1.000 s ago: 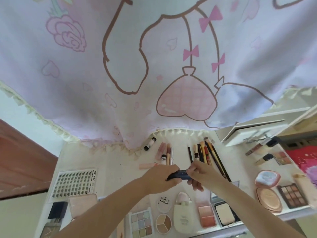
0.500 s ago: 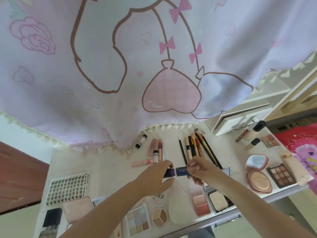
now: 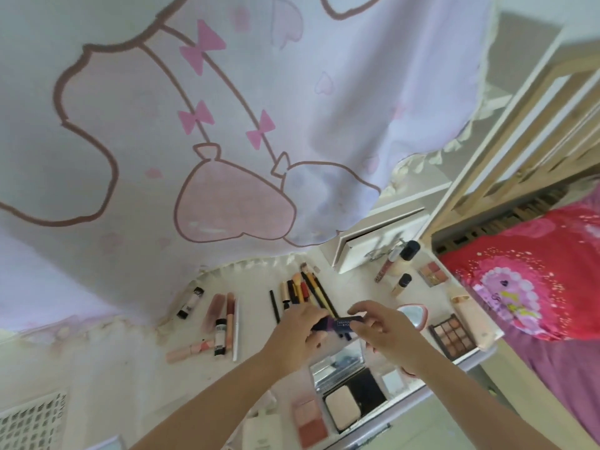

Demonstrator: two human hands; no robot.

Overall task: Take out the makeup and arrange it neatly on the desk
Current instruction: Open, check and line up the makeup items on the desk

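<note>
Both my hands hold a small dark blue makeup stick [image 3: 341,324] level above the white desk [image 3: 123,362]. My left hand [image 3: 297,336] grips its left end and my right hand [image 3: 378,329] pinches its right end. Laid out on the desk are a row of lip tubes and pens [image 3: 224,319], a bunch of pencils and brushes [image 3: 305,290], an eyeshadow palette [image 3: 454,336], an open powder compact [image 3: 347,397] and a blush pan [image 3: 311,420].
A pink cartoon-print curtain [image 3: 227,125] hangs over the back of the desk. A white drawer box [image 3: 373,245] and two dark-capped bottles [image 3: 404,264] stand at the back right. A false-lash tray [image 3: 29,423] lies front left. A red bedspread [image 3: 535,271] is to the right.
The view has swung right and tilted, so the desk's right edge and the bed show more. Both hands keep hold of the blue stick, which looks slightly longer between them.
</note>
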